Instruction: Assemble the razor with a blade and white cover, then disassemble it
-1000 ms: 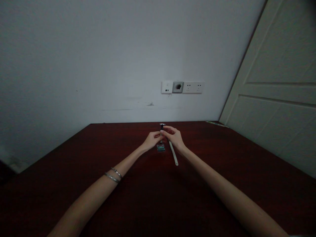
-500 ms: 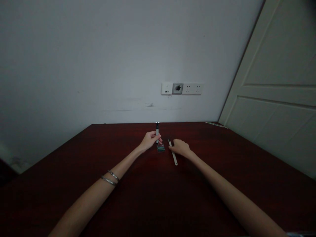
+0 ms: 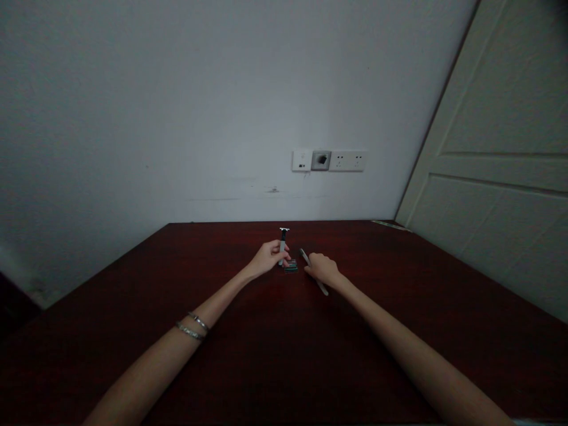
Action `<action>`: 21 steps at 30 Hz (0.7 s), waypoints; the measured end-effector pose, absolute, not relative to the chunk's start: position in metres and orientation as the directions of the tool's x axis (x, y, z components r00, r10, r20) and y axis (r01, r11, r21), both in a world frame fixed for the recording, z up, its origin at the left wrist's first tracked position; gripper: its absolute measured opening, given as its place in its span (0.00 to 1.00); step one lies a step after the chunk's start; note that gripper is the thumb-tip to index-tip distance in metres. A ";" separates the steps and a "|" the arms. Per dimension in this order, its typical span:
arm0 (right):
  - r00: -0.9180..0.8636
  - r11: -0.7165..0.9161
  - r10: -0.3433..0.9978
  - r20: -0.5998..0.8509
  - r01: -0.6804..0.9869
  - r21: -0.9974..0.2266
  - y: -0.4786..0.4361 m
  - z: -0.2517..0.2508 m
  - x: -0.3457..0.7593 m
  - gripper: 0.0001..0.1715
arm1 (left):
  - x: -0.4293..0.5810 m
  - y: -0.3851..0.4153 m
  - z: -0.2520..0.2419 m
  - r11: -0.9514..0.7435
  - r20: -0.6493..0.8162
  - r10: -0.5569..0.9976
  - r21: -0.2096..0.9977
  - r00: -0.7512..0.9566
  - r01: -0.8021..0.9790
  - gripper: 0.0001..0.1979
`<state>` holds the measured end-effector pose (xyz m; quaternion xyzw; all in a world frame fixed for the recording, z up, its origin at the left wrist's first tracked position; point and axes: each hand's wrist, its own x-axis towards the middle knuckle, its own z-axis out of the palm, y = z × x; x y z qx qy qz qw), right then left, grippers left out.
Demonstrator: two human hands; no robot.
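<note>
My left hand (image 3: 268,258) is closed round the handle of a small razor (image 3: 283,238), which stands tilted with its silver head up, over a dark red table (image 3: 284,331). A small green-and-dark pack (image 3: 291,267) lies on the table just right of that hand. My right hand (image 3: 322,269) rests with curled fingers on a long thin white strip (image 3: 306,258), which runs from near the pack back under the hand. Two bangles circle my left forearm.
A white wall rises behind the table, with a row of sockets (image 3: 328,160) above its far edge. A pale panelled door (image 3: 501,171) stands at the right. A thin flat object (image 3: 390,224) lies at the table's far right corner.
My right hand has let go of the razor and come down onto the white strip, which has turned a little. My left hand has lowered the razor slightly.
</note>
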<state>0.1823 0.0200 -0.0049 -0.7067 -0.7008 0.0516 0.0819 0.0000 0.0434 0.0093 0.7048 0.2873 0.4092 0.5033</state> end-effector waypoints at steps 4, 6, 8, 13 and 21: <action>0.004 0.014 0.997 0.075 0.973 -0.232 0.026 0.001 0.193 0.16 | 0.001 0.045 0.004 -0.346 0.301 0.813 0.938 0.498 -0.003 0.07; -0.044 0.092 0.983 0.176 0.957 -0.274 0.029 0.009 0.202 0.17 | 0.001 0.046 0.001 -0.368 0.320 0.812 0.930 0.488 0.003 0.06; -0.102 0.209 0.933 0.346 0.934 -0.290 0.029 0.019 0.212 0.19 | 0.002 0.048 -0.002 -0.396 0.338 0.811 0.918 0.478 0.023 0.06; -0.208 0.417 0.709 0.674 0.894 -0.163 0.016 0.042 0.219 0.24 | 0.000 0.051 -0.010 -0.454 0.372 0.814 0.886 0.446 0.089 0.05; -0.445 0.551 0.568 0.692 0.831 0.082 0.014 0.035 0.215 0.33 | -0.001 0.041 -0.002 -0.531 0.427 0.794 0.834 0.433 0.151 0.04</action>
